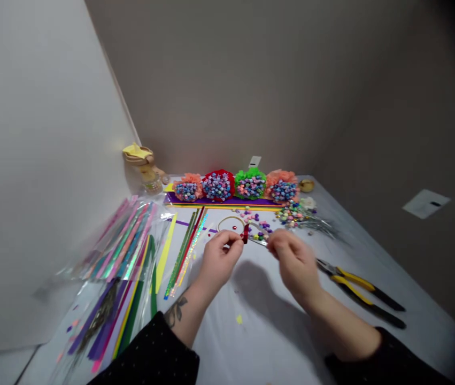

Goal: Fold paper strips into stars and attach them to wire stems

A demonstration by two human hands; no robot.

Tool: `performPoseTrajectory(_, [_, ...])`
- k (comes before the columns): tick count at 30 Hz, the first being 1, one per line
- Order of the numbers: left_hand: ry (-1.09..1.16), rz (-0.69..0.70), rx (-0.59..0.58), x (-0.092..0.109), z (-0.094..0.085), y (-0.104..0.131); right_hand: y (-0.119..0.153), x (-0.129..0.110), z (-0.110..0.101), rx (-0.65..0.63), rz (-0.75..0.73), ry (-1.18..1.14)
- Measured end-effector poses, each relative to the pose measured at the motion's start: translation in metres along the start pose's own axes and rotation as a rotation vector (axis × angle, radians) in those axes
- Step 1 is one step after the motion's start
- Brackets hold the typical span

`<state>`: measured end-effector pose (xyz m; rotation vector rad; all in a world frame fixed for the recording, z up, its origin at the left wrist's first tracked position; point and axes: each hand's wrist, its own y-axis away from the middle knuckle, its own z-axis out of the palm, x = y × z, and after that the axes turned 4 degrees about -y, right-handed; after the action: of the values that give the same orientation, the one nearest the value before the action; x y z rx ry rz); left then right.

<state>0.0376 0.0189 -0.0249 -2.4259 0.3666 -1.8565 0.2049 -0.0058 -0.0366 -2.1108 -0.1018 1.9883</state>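
Note:
My left hand (222, 255) is closed in a pinch on a short, shiny red paper strip (245, 233), which stands up from the fingertips. Just to its right, my right hand (293, 262) is closed, somewhat blurred, around a thin silver metal tool (257, 242) whose tip points at the strip; its kind is hard to make out. Behind the hands lie a ring-shaped rim (231, 218), a small red paper star (234, 228) and scattered pink, purple and green stars (265, 226).
Yellow-handled pliers (365, 294) lie at right. Glittery paper strips (183, 256) and plastic packs of strips (125, 240) cover the left. Star-filled tissue-paper flowers (217, 186) line the back, near a wicker hat ornament (138, 154). Silvery stems (323, 224) lie back right.

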Motion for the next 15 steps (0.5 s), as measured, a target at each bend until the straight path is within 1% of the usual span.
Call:
performPoseTrajectory(1, [-0.011,0.022,-0.026,0.000,0.000,0.000,-0.001,0.003,0.001,-0.016,0.117,-0.093])
performPoseTrajectory(3, [-0.048,0.054,-0.093,-0.001,0.000,0.000,-0.004,0.006,0.005,-0.089,0.409,-0.364])
performPoseTrajectory(4, [-0.070,0.063,-0.126,-0.001,0.000,-0.001,-0.005,0.007,0.007,-0.127,0.525,-0.486])
performPoseTrajectory(5, [-0.095,0.069,-0.159,-0.001,0.000,-0.001,-0.006,0.007,0.008,-0.162,0.606,-0.575])
performPoseTrajectory(7, [-0.145,0.070,-0.219,0.000,0.001,-0.002,-0.007,0.005,0.008,-0.196,0.679,-0.660])
performPoseTrajectory(9, [-0.185,0.068,-0.266,0.001,0.001,-0.004,-0.007,0.004,0.006,-0.219,0.702,-0.677])
performPoseTrajectory(15, [-0.220,0.067,-0.334,0.002,-0.001,-0.004,-0.009,0.003,-0.002,-0.227,0.752,-0.668])
